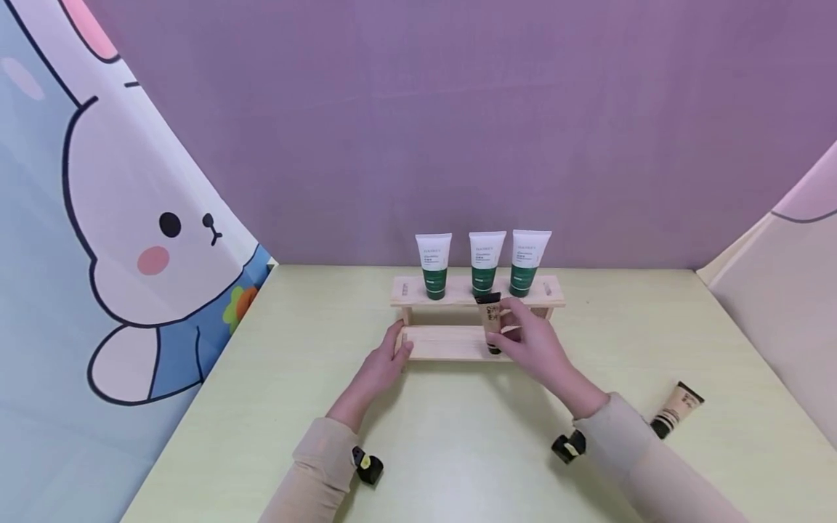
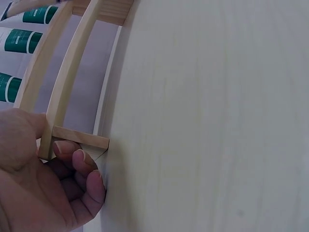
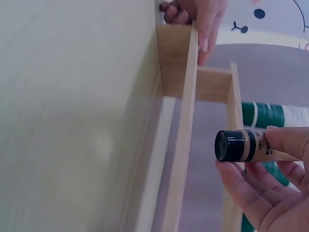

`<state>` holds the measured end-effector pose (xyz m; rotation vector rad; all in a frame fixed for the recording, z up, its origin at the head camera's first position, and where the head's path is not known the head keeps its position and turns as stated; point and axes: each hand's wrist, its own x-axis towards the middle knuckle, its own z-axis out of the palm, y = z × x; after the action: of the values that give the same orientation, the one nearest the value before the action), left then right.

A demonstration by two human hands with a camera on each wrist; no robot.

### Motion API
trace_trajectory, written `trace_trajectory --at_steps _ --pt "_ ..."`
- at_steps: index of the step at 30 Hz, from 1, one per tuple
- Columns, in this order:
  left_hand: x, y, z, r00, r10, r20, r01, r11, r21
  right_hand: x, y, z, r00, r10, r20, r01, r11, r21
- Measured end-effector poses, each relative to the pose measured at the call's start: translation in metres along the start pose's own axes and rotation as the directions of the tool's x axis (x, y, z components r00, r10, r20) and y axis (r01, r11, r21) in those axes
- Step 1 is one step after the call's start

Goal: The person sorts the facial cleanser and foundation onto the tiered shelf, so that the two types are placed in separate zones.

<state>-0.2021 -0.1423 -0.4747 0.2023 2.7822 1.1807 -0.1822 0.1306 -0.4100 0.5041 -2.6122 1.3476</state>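
Observation:
A two-tier wooden rack [image 1: 445, 343] stands near the back of the table. My left hand [image 1: 384, 362] grips its left end; in the left wrist view the thumb is on the shelf side and the fingers [image 2: 84, 162] curl by the end piece. Over the right part of the lower shelf, my right hand [image 1: 538, 347] holds a small beige tube [image 1: 491, 319], black cap down, pinched between thumb and fingers. The tube's cap [image 3: 229, 146] shows just above the shelf in the right wrist view. Three white-and-green tubes [image 1: 434, 265] stand on the upper tier.
Another beige tube [image 1: 676, 410] with a black cap lies on the table [image 1: 458, 450] at the right, partly behind my right sleeve. A purple curtain [image 1: 458, 131] hangs behind the table, and a rabbit-print cloth [image 1: 131, 269] is at the left.

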Motion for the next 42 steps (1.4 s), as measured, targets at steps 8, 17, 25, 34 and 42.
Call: trace_trajectory --at_steps 8,17,25,34,42 --pt "-0.001 0.002 0.0 1.0 0.019 -0.002 -0.019 1.0 -0.01 0.018 -0.006 0.033 1.0 -0.021 -0.018 0.023 0.993 0.116" --pt "-0.001 0.001 0.001 1.0 0.018 -0.002 -0.018 1.0 -0.013 0.025 0.001 0.055 1.0 0.001 0.002 -0.001 0.995 0.095" --pt "-0.002 0.002 0.001 1.0 0.011 0.003 -0.011 1.0 -0.016 0.022 0.002 0.054 1.0 0.011 0.022 -0.012 0.998 0.067" --pt "-0.002 0.003 0.0 1.0 0.004 0.004 -0.004 1.0 -0.014 -0.009 0.007 0.009 0.994 -0.103 -0.035 0.098 0.987 -0.126" --pt "-0.003 0.002 -0.003 1.0 0.008 0.02 -0.007 1.0 -0.018 -0.054 0.04 -0.047 0.998 -0.04 -0.048 0.026 0.962 -0.271"
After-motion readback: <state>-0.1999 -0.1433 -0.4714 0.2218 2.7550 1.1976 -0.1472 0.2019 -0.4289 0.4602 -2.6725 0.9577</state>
